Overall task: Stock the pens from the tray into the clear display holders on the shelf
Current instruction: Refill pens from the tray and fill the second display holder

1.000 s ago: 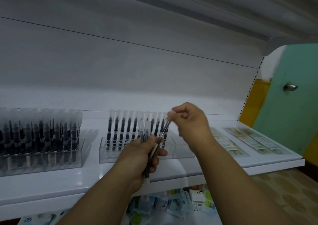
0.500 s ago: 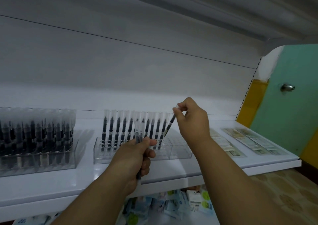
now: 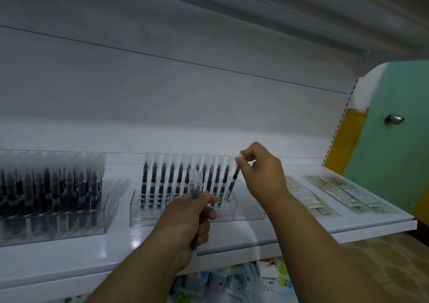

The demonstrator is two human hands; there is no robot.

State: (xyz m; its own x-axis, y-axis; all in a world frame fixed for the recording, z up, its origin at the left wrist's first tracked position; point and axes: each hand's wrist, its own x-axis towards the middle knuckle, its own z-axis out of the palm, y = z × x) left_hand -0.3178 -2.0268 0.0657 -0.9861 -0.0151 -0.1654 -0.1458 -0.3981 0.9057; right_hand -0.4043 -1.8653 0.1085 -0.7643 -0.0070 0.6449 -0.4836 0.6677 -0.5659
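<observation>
White shelf (image 3: pixel 301 230), full clear holder (image 3: pixel 53 219) near its left edge, part-filled clear holder (image 3: pixel 246 212) mid-shelf, left hand (image 3: pixel 185 223) gripping spare pens (image 3: pixel 194 186), right hand (image 3: pixel 262 172) pinching tilted pen (image 3: pixel 234 179) at row's right end, tip in holder.

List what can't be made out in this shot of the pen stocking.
- Tray: not in the head view at all.
- Pens in the left hand: the fist hides their middles, so no count.
- Single pen pinched by the right hand: whether its tip sits in the middle holder is too small to tell.
- Left holder: cut off by the frame edge, blurred.
- Packets below: hidden by shelf and arms.
</observation>
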